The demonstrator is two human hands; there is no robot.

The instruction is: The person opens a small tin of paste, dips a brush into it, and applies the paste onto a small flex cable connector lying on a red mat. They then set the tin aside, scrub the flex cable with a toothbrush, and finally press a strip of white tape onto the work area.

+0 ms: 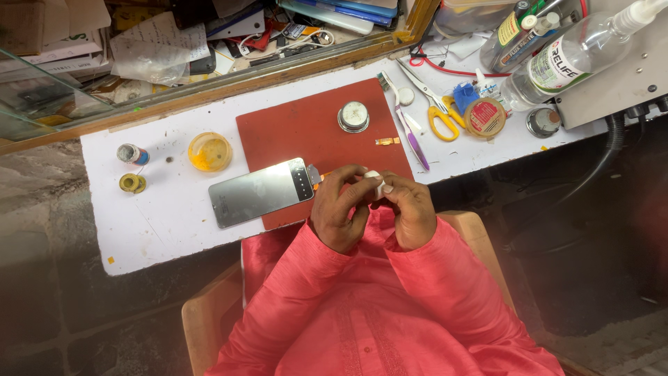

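Both of my hands meet at the near edge of a red mat [299,132] on a white bench top [160,209]. My left hand [339,207] and my right hand [410,209] pinch a small white object [374,179] together between the fingertips. What the object is cannot be told. A phone screen panel [259,191] with a shiny face lies just left of my left hand, half on the mat. A small orange flex strip [318,179] pokes out at its right end, close to my left fingers.
On the mat sit a round metal dial [353,116] and a small gold part [387,141]. Yellow-handled scissors [435,108], a purple-handled tool [412,139], a tape roll [485,117] and clear bottles [563,63] lie to the right. A yellow dish [209,151] and small spools [132,182] stand left.
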